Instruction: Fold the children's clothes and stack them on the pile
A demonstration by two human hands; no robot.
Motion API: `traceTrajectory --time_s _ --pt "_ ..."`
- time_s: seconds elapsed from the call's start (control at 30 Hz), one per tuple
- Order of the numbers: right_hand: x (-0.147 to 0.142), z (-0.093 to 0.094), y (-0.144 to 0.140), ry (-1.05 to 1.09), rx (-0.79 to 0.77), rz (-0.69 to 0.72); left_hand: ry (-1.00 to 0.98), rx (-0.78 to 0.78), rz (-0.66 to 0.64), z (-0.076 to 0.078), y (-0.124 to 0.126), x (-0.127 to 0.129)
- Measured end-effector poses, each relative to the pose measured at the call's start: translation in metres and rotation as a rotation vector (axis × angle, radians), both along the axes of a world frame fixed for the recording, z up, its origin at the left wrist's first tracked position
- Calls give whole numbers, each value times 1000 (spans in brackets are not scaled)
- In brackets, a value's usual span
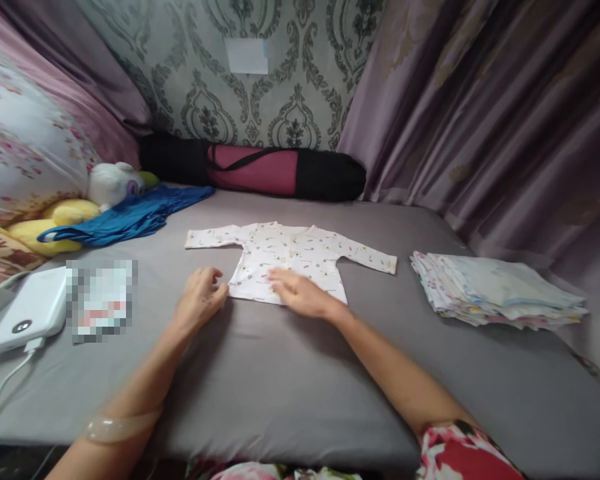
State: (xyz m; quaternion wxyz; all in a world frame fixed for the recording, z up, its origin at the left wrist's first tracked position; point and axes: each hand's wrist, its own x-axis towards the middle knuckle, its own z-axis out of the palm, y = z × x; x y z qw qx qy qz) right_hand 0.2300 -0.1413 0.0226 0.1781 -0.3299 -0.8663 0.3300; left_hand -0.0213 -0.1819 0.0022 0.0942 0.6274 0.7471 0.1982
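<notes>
A small white baby shirt (290,257) with a fine print lies spread flat on the grey mattress (260,387), both sleeves stretched out to the sides. My left hand (200,299) pinches the shirt's lower left hem corner with curled fingers. My right hand (300,291) rests flat, fingers together, on the shirt's bottom hem near the middle. A pale bangle (115,427) sits on my left wrist.
A stack of folded baby clothes (495,290) lies at the right. A blue garment (135,217) and plush toys (80,207) are at the back left. A white power bank (27,313) with cable sits at the left. A rolled mat bag (260,170) lines the wall; curtains hang right.
</notes>
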Motion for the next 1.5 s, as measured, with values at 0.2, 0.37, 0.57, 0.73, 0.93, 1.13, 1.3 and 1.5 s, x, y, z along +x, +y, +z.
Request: traceTrajectory --time_s 0.2,0.37,0.57,0.73,0.93,1.13,1.3,1.5 --pt "48 -24 45 -419 171 -384 104 36 -721 -1 18 41" --pt "51 -30 21 -465 180 -291 192 -78 -841 5 27 58" --pt "59 -20 -16 -421 152 -149 165 -69 -888 14 30 55" --pt "66 -9 -48 -359 49 -54 176 -86 -875 17 31 57" --pt "94 19 -40 -175 -265 141 139 -126 -875 15 39 54" --pt "167 25 46 -140 24 -847 79 -133 -887 12 46 55" --pt "213 5 78 -500 82 -1118 52 -130 -901 17 44 58" --pt "222 -10 84 -630 30 -1085 16 -207 -904 34 55 63"
